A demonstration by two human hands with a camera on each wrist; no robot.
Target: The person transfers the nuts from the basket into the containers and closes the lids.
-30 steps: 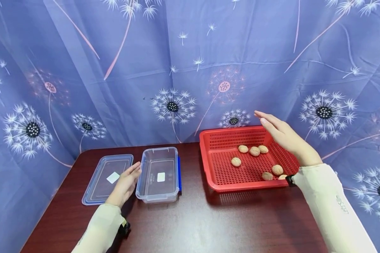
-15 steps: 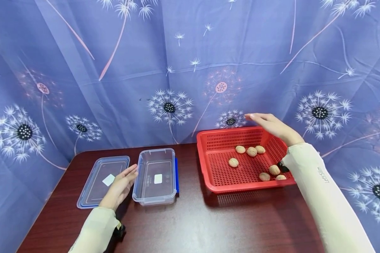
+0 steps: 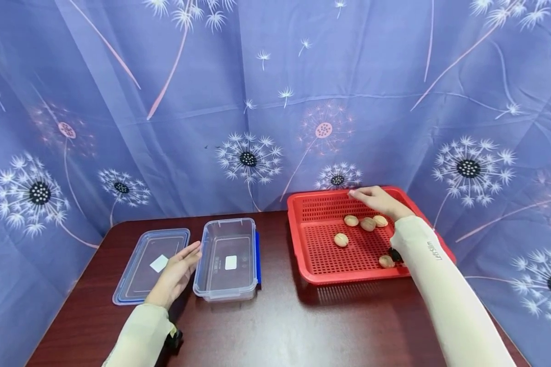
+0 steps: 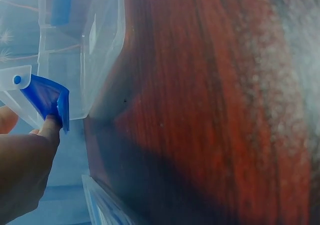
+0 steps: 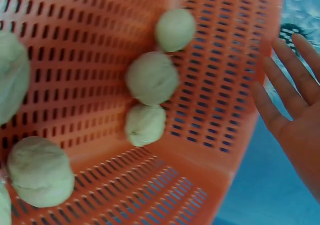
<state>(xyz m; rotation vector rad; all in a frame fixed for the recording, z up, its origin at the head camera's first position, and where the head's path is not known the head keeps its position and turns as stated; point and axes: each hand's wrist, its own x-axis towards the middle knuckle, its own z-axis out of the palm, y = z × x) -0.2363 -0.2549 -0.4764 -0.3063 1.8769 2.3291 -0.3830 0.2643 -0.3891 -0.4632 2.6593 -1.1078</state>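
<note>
My left hand (image 3: 179, 272) lies along the left side of a clear plastic food container (image 3: 227, 294), fingers extended. In the left wrist view a fingertip touches the container's blue latch flap (image 4: 47, 97), which hangs out from the side. Over the back right of a red plastic basket (image 3: 330, 280), my right hand (image 3: 377, 200) is palm down, holding nothing; in the right wrist view its fingers are spread beside the rim. Several walnuts (image 3: 341, 239) lie in the basket, with a cluster at its back (image 3: 368, 224). The right forearm hides some at the front right.
A clear lid (image 3: 140, 278) with a white label lies flat left of the container. Another blue latch (image 3: 258, 260) hangs on the container's right side. The dark wooden table (image 3: 275, 326) meets a blue dandelion-print curtain (image 3: 188, 168) behind it.
My right hand has come down and left, from above the basket's right side to over its back part. The left hand stays beside the container.
</note>
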